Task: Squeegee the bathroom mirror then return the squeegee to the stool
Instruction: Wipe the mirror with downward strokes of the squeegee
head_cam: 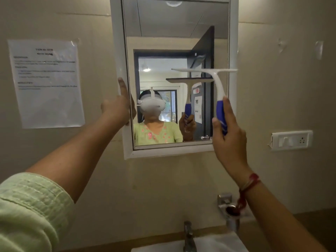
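The squeegee (216, 82) is held by its blue handle in the right grip (227, 135), fingers wrapped around it, blade up above the grip against the right side of the mirror (174, 42). The left grip (118, 106) is spread, braced on the mirror frame (116, 51). If the blade is tilted or pressed unevenly, streaks could be left; a loose hold could let it drop toward the tap (189, 237) below. The stool is not seen.
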{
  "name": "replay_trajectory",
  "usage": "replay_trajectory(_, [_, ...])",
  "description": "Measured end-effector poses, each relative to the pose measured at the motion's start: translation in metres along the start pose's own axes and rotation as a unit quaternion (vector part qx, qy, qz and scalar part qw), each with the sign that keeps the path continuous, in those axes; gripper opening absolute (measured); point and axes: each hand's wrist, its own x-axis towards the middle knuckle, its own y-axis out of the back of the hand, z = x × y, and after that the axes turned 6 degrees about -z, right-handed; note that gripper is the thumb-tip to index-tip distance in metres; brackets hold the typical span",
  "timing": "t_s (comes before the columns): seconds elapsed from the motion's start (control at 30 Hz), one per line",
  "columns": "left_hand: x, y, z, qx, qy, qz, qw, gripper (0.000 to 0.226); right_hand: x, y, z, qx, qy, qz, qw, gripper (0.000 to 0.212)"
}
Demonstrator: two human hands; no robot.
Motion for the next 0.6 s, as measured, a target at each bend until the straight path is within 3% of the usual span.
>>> replay_trajectory(0.23, [-0.002,0.008,0.010,0.037,0.002,0.024,0.999,0.098,0.087,-0.003,0.005,-0.019,0.019,0.019,0.999,0.054])
replay_trajectory(0.6, [0.000,0.005,0.008,0.043,0.002,0.040,0.998,0.097,0.185,-0.028,-0.005,-0.034,0.073,0.045,0.996,0.054])
